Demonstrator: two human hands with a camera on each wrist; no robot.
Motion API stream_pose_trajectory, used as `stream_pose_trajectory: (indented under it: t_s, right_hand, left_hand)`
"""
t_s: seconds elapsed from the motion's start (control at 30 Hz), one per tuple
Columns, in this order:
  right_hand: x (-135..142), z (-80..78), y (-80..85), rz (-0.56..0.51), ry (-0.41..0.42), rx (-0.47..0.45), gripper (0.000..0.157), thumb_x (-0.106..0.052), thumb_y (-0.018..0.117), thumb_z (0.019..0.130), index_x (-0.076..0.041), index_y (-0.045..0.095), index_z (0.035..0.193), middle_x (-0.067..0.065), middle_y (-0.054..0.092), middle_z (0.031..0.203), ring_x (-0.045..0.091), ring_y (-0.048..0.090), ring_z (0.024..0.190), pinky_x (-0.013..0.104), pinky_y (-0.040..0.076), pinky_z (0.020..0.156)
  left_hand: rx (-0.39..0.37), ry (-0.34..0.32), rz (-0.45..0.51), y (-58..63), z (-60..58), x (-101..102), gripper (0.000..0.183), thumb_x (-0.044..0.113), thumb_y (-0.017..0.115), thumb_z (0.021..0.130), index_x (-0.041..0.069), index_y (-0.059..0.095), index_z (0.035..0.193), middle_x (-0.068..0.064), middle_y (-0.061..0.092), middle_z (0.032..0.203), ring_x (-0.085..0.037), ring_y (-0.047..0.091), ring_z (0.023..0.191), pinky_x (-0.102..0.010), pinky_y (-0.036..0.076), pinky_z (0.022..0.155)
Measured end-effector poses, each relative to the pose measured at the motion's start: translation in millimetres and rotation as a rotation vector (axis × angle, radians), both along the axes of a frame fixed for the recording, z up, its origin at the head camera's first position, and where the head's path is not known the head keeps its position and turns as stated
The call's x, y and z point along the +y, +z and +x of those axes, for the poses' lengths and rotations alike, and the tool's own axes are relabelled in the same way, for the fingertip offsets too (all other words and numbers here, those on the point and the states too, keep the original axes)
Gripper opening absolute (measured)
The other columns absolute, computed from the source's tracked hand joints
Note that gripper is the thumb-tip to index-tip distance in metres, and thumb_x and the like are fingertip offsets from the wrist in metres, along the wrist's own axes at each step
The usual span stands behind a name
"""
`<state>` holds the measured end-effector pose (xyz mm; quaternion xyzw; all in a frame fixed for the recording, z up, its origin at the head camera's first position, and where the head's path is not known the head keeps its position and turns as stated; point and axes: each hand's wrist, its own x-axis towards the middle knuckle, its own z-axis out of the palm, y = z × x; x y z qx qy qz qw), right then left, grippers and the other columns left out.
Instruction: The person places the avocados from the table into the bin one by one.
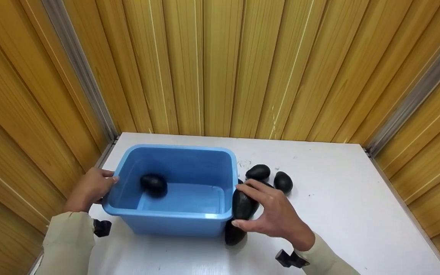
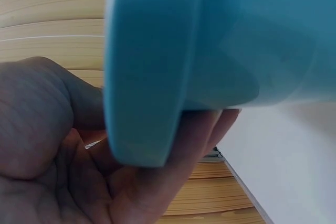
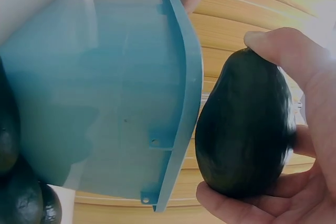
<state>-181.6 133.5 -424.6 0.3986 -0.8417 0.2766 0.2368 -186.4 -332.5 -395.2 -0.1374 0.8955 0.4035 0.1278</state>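
Note:
A blue plastic tub [image 1: 174, 225] stands on the white table, and one dark avocado [image 1: 153, 185] is inside it, toward the left. My left hand [image 1: 93, 187] grips the tub's left rim, its thumb over the edge and its fingers underneath, as the left wrist view shows. In my right hand [image 1: 275, 210] is another dark avocado [image 3: 244, 124], pinched between thumb and fingertips. This avocado is up beside the tub's right rim [image 3: 189, 77], just outside it. Below it, an avocado [image 1: 235, 233] lies against the tub's right side, partly covered by the held one.
Right of the tub lie more avocados, among them one near the back [image 1: 258, 172] and one farther right [image 1: 283, 182]; others are partly hidden behind my right hand. Yellow wood-pattern panels [image 1: 220, 68] enclose the back and sides of the white table [image 1: 342, 206].

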Motion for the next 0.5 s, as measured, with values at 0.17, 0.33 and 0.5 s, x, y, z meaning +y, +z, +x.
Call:
stream_pose_trajectory:
  t_s: [0.17, 0.33, 0.5]
  right_hand:
    - [-4, -3.7, 6.2, 0.012, 0.024, -0.008, 0.073, -0.054, 0.089, 0.074, -0.017, 0.07, 0.134, 0.003, 0.072, 0.124, 0.015, 0.073, 0.102, 0.032, 0.063, 0.086]
    - [-8, -9.3, 10.4, 0.028, 0.049, -0.004, 0.072, -0.054, 0.088, 0.075, -0.018, 0.069, 0.135, 0.002, 0.072, 0.123, 0.013, 0.073, 0.102, 0.031, 0.063, 0.085]
    - [-14, -12.7, 14.3, 0.051, 0.047, -0.006, 0.074, -0.057, 0.087, 0.075, -0.017, 0.07, 0.135, 0.003, 0.072, 0.123, 0.013, 0.071, 0.098, 0.03, 0.062, 0.083]
  left_hand:
    - [-0.001, 0.002, -0.002, 0.3, -1.5, 1, 0.057, 0.022, 0.049, 0.11, -0.016, 0.039, 0.151, -0.043, 0.046, 0.148, -0.059, 0.064, 0.119, -0.062, 0.061, 0.088]
    - [0.003, 0.0, -0.007, -1.1, -1.5, 1, 0.057, 0.021, 0.048, 0.11, -0.016, 0.037, 0.151, -0.044, 0.045, 0.149, -0.06, 0.063, 0.12, -0.062, 0.06, 0.088]
    - [-0.003, -0.001, -0.013, -1.5, -1.1, 1, 0.057, 0.021, 0.048, 0.11, -0.017, 0.037, 0.151, -0.044, 0.046, 0.148, -0.059, 0.064, 0.119, -0.061, 0.061, 0.087]
